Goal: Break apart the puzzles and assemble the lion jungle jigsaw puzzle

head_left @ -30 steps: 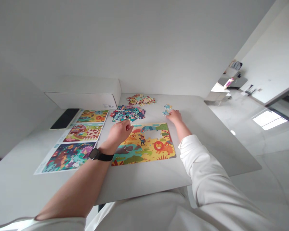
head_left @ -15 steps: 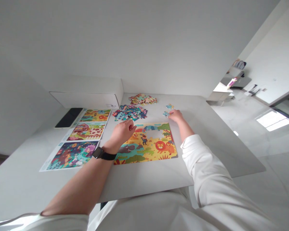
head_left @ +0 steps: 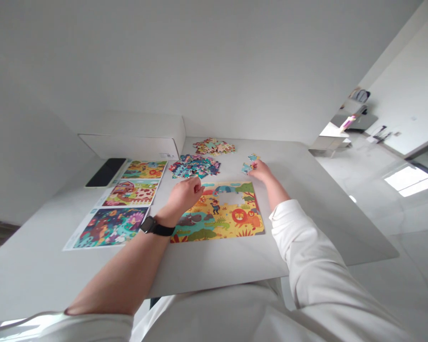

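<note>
A jigsaw puzzle (head_left: 221, 221) with lions, a hippo and a crocodile lies on the table, with a gap in its upper right part. My left hand (head_left: 185, 192) is curled into a loose fist over the puzzle's upper left corner; no piece shows in it. Beyond the puzzle's upper right corner, my right hand (head_left: 262, 171) has its fingertips pinched on a light blue puzzle piece (head_left: 247, 168). Another loose piece (head_left: 254, 156) lies just behind those fingers. The fingers partly hide what they grip.
Two heaps of puzzle pieces, one dark and colourful (head_left: 196, 166), one paler (head_left: 214, 146), lie at the back. Printed picture sheets (head_left: 130, 192), a black phone (head_left: 106, 173) and a white box (head_left: 128, 145) are at the left. The table's (head_left: 342, 228) right edge borders the floor.
The view has shifted slightly. My right hand's fingers have moved a little among the loose blue pieces. My left hand stays curled at the puzzle's corner.
</note>
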`<action>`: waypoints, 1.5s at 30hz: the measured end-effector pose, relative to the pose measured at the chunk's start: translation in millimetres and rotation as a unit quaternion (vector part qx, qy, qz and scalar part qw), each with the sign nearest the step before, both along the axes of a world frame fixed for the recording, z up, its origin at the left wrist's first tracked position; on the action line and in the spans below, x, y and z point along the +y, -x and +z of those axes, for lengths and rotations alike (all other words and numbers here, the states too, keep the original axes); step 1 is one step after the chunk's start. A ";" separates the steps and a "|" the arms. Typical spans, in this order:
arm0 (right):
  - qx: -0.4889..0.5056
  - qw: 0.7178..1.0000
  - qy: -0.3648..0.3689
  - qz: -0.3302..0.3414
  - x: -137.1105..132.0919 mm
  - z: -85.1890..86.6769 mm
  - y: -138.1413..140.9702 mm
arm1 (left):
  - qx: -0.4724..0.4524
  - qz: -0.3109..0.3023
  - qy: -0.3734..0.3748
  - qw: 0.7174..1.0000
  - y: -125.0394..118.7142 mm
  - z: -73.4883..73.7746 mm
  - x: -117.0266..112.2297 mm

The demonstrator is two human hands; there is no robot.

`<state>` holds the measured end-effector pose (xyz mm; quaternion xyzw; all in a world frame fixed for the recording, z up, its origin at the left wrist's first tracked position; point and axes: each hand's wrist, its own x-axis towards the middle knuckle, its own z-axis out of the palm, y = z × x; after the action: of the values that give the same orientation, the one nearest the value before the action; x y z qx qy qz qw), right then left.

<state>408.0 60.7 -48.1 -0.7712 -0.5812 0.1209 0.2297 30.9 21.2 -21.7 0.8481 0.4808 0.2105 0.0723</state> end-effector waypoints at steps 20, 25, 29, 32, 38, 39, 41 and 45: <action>0.383 0.895 -0.051 0.225 -72.8 53.2 105.0 | -0.273 -0.090 0.137 0.948 -14.2 18.9 -12.4; 0.385 0.896 -0.051 0.215 -98.9 45.0 124.1 | -0.256 -0.139 0.186 0.938 -22.2 19.6 -14.8; 0.410 0.893 -0.060 0.177 -105.1 37.1 121.9 | -0.280 -0.122 0.225 0.926 -23.1 11.9 -9.8; 0.430 0.884 -0.059 0.175 -104.8 33.6 119.1 | -0.305 -0.108 0.256 0.911 -22.3 6.6 -6.1; 0.442 0.876 -0.051 0.184 -102.8 27.9 118.8 | -0.335 -0.105 0.271 0.896 -23.0 3.5 -5.4; 0.443 0.877 -0.051 0.181 -102.8 27.3 118.6 | -0.339 -0.105 0.275 0.893 -23.6 3.3 -5.7; 0.448 0.875 -0.049 0.174 -103.2 26.9 118.1 | -0.344 -0.104 0.281 0.890 -24.8 3.0 -6.3; 0.458 0.873 -0.049 0.162 -104.7 28.9 118.1 | -0.348 -0.105 0.290 0.886 -26.2 4.2 -8.1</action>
<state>289.9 -44.1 -19.2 -0.5122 -0.5334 0.4673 0.4844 57.1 13.1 -17.5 0.7072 0.3727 0.3347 0.4989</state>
